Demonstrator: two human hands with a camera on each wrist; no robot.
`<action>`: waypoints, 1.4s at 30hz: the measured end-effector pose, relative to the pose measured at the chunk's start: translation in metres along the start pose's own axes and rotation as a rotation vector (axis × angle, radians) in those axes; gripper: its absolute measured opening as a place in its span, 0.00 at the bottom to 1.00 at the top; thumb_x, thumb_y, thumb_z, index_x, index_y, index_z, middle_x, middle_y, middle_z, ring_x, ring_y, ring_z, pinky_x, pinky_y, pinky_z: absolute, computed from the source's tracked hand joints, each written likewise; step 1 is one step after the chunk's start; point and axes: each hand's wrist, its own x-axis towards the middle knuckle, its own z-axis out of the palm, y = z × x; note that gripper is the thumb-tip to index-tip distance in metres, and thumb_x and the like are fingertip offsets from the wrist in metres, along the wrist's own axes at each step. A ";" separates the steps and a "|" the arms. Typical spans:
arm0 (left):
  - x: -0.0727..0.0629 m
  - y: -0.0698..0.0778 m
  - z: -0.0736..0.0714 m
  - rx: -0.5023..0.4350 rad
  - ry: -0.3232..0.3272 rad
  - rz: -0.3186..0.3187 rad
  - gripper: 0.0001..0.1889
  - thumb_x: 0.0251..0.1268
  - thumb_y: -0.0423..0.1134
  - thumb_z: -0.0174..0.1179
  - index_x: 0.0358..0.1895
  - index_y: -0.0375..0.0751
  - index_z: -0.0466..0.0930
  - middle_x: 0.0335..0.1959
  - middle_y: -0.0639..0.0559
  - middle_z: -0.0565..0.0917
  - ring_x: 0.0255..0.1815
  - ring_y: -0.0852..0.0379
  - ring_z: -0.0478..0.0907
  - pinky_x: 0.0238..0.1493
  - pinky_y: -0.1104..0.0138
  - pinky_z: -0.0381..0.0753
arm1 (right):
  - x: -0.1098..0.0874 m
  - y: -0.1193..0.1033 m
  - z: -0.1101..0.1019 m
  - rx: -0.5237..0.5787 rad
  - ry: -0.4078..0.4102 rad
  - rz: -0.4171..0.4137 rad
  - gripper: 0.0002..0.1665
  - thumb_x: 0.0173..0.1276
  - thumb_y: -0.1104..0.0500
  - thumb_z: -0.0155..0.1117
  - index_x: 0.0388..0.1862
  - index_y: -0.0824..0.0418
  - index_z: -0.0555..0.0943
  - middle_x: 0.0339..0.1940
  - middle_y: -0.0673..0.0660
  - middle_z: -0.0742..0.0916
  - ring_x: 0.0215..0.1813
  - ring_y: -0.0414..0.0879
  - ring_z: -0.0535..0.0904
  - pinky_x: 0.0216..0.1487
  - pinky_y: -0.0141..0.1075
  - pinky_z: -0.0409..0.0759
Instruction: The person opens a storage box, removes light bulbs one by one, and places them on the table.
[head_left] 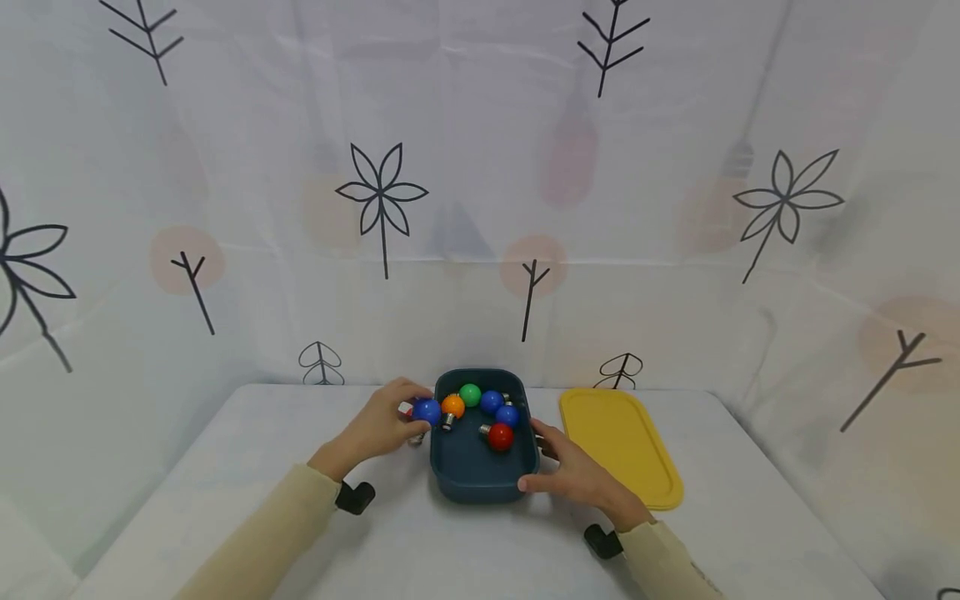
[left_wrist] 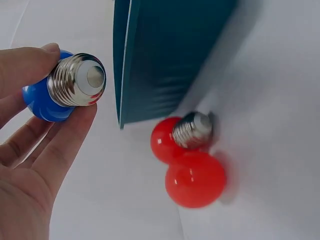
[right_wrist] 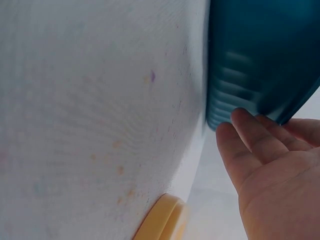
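Observation:
My left hand [head_left: 381, 427] pinches a small blue light bulb [head_left: 427, 412] between thumb and fingers at the left rim of a dark teal container [head_left: 482, 493]. In the left wrist view, the bulb's silver screw base [left_wrist: 75, 80] points toward the camera. Inside the container lie a green bulb [head_left: 470, 395], an orange bulb [head_left: 453, 406], two blue bulbs [head_left: 492, 402] and a red bulb [head_left: 501, 437]. Extended fingers of my right hand [head_left: 572, 471] touch the container's right side, with the thumb by its near right corner.
Two red bulbs [left_wrist: 196, 180] lie on the white table beside the container's left side, mostly hidden behind the left hand in the head view. A yellow lid [head_left: 618, 450] lies flat to the right of the container. Behind the table hangs a patterned white cloth [head_left: 465, 317].

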 end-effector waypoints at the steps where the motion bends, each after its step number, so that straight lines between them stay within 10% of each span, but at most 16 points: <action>1: -0.001 -0.002 -0.003 0.000 0.004 -0.011 0.22 0.55 0.32 0.69 0.55 0.38 0.78 0.51 0.49 0.76 0.49 0.52 0.76 0.46 0.65 0.82 | 0.000 0.000 0.000 -0.001 0.001 0.000 0.60 0.53 0.43 0.74 0.77 0.53 0.51 0.76 0.57 0.60 0.71 0.60 0.61 0.65 0.58 0.64; 26: -0.023 -0.085 -0.026 0.138 0.047 -0.319 0.25 0.57 0.36 0.68 0.58 0.37 0.75 0.54 0.43 0.76 0.54 0.43 0.74 0.49 0.53 0.80 | 0.001 -0.001 0.000 0.014 0.000 0.015 0.59 0.53 0.43 0.74 0.77 0.53 0.52 0.76 0.58 0.60 0.71 0.60 0.62 0.65 0.58 0.64; 42: -0.021 -0.098 -0.017 0.139 0.002 -0.383 0.26 0.56 0.34 0.68 0.60 0.36 0.74 0.54 0.41 0.75 0.53 0.43 0.73 0.50 0.52 0.79 | 0.000 0.002 0.000 0.002 0.003 0.006 0.59 0.53 0.42 0.74 0.77 0.52 0.52 0.76 0.58 0.60 0.71 0.60 0.61 0.65 0.57 0.64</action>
